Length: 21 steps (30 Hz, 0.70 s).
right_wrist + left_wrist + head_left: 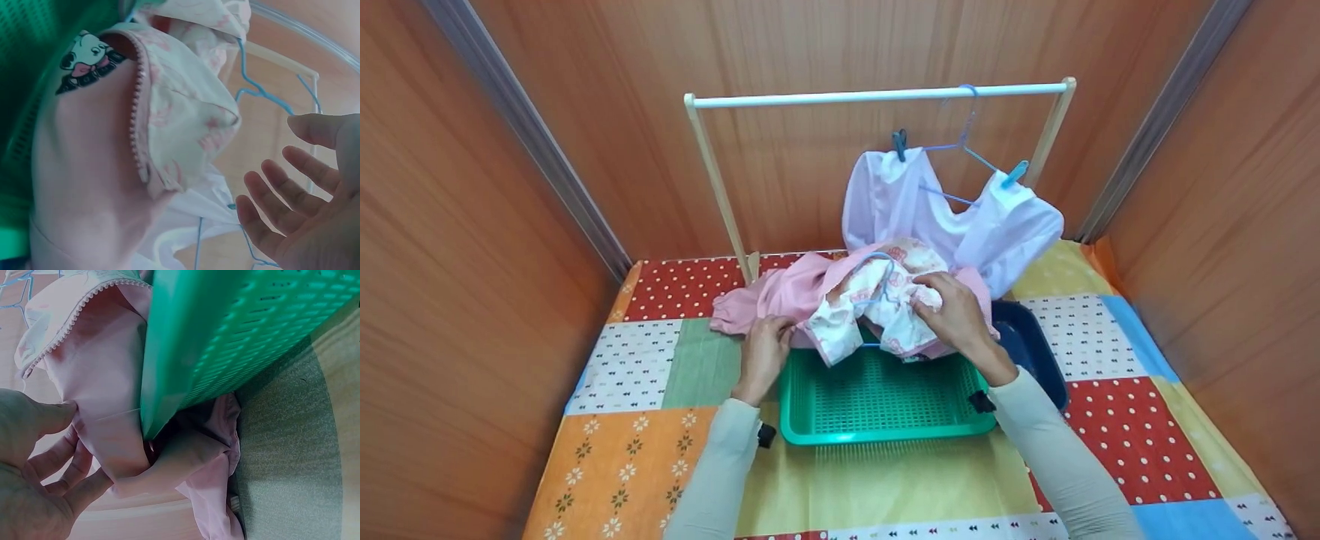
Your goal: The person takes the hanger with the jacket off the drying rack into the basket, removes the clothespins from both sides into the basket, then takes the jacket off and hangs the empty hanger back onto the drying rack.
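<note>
A pink jacket with a white patterned lining lies across the back of the green basket. Its zipper is undone, and a blue wire hanger runs through the opening. At the jacket's left side my left hand pinches the pink cloth between thumb and fingers, as the left wrist view shows. My right hand is over the lining on the right; in the right wrist view its fingers are spread, with nothing between them. A cartoon print shows on the jacket front.
Behind stands a rack with a white bar and wooden legs. A white garment hangs there on another hanger, held by a dark clothespin and a blue clothespin. A dark blue tray lies right of the basket. Wooden panels enclose the table.
</note>
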Available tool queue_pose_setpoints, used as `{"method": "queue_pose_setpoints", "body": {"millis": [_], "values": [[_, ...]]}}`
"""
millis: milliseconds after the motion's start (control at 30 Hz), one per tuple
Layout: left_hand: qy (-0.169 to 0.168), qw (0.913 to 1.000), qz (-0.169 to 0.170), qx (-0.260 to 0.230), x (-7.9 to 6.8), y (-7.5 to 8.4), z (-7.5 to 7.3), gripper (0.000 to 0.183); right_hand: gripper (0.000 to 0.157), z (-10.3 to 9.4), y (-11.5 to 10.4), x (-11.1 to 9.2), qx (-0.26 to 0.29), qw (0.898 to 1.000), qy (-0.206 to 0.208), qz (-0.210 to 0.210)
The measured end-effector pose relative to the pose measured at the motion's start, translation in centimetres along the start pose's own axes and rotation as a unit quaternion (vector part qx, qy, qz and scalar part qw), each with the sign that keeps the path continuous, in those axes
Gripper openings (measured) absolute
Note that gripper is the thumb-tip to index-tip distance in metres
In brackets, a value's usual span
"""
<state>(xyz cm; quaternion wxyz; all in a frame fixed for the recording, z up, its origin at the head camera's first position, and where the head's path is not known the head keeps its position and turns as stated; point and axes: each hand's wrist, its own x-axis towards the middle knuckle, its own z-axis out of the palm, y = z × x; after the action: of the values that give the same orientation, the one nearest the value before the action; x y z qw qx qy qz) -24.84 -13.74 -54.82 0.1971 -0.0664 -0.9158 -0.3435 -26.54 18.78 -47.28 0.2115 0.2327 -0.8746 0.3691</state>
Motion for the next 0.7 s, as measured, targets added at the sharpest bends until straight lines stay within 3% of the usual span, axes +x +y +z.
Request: {"method": "queue_pose_setpoints", "body": {"millis": [200,700], "values": [[0.006,0.9999,0.012,0.001,-0.2,-0.1,0.0,0.013,0.031,1.3,0.6,0.4,0.004,0.999,-0.029,0.016],[0.002,0.9998,0.005,-0.019,-0.1,-0.2,0.0,0.014,0.019,2.8,1.1,0.8,-0.011,0.998,-0.054,0.004]]}}
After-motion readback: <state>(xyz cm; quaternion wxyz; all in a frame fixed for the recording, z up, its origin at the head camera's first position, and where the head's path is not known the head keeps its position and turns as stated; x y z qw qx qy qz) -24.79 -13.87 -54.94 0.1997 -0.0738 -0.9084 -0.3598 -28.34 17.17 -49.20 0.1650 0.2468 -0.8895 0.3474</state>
